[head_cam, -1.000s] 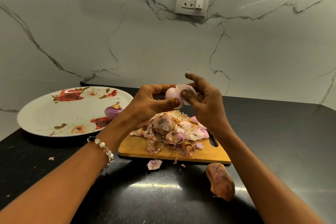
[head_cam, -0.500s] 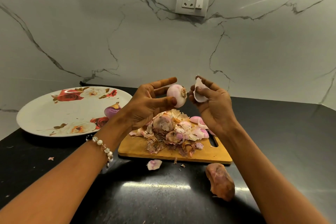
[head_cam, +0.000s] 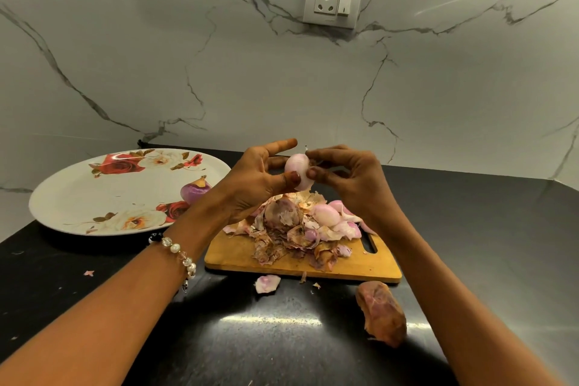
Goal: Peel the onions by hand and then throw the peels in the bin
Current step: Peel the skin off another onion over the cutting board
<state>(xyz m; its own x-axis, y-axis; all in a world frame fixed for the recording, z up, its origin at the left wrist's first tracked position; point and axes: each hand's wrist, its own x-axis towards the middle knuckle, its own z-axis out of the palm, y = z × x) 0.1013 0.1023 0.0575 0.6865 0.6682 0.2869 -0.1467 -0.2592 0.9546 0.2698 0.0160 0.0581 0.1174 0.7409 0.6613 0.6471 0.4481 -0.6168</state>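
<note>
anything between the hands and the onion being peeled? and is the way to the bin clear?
Nothing visible blocks the grasp: the left hand already holds the onion above the cutting board, and the right hand pinches at its top and side. The way to the bin cannot be judged: no bin is in view.

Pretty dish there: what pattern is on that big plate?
The plate is white with red and cream roses and brown leaves, seen in the head view.

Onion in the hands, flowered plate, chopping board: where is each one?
onion (head_cam: pixel 297 170), head view, on its pale peeled side.
flowered plate (head_cam: pixel 103 197), head view, on a bare white part.
chopping board (head_cam: pixel 354 266), head view, on bare wood near its front edge.
</note>
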